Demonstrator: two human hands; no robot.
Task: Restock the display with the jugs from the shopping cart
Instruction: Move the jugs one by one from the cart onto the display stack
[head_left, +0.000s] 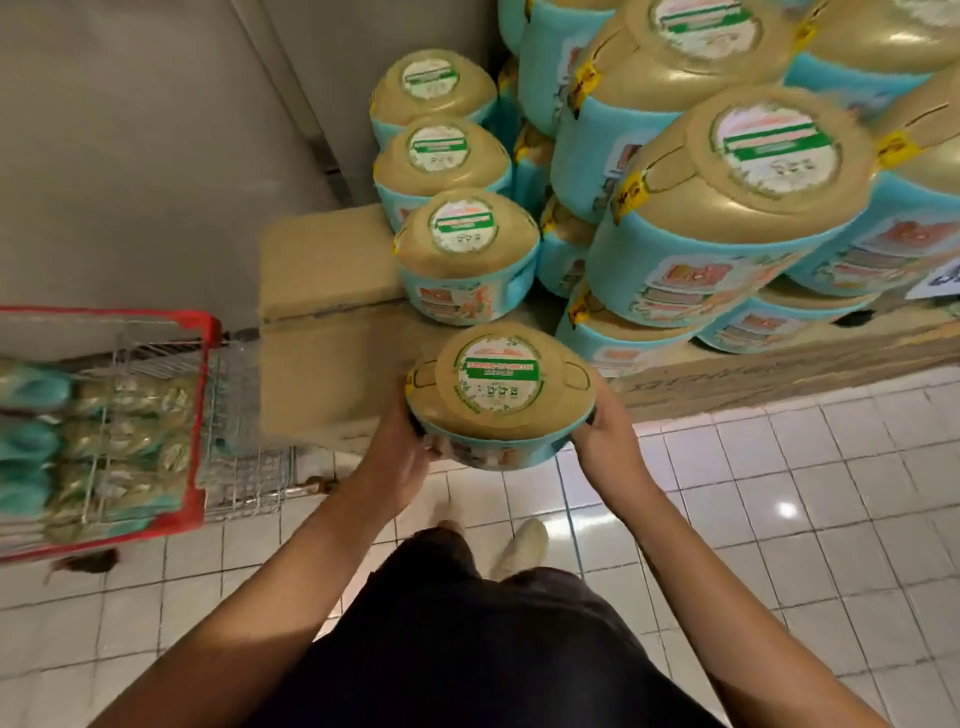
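To my left, the shopping cart (203, 426) holds more jugs (119, 447) and stands near the cardboard boxes (322, 270). My left hand (395, 462) grips one side of the jug (498, 395) and my right hand (608, 441) grips the other. I hold it over the boxes' near edge, just before the row of three (441, 156). I'd land its base fully on cardboard, in line. There is bare cardboard left of the row, while the tall stack (753, 171) crowds the right.

Tan-topped teal jugs (500, 395), red cart (202, 415), white tiles (779, 467)
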